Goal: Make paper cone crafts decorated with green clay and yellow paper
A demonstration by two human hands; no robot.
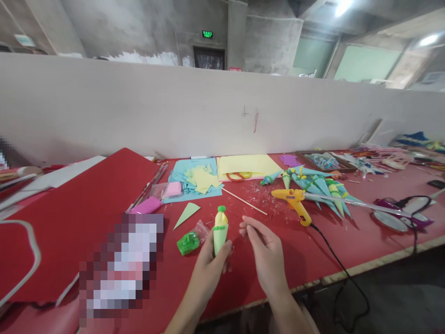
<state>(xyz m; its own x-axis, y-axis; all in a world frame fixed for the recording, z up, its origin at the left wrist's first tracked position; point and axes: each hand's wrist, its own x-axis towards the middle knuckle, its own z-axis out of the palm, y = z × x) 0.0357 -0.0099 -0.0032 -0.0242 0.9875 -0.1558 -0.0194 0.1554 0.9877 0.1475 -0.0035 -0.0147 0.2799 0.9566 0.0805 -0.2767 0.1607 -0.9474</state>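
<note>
My left hand [209, 260] is wrapped round a small pale green paper cone [219, 240], held upright. The cone is topped with a yellow swirl, a green ball and a green band round its rim. My right hand [266, 246] is just to the right of the cone, apart from it, with thumb and fingertips pinched together. A tiny dark or greenish speck shows at those fingertips, too small to name. Left of the cone lies an opened plastic bag of green modelling clay [188, 243]. Behind that is a flat pale green paper piece [187, 215].
A yellow glue gun [292, 202] with its black cord lies right, before a pile of finished blue and green cones [321, 183]. A thin wooden stick [244, 201], yellow paper cutouts [201, 178] and pink clay packs [174, 189] lie behind. Red board [93, 204] stands left.
</note>
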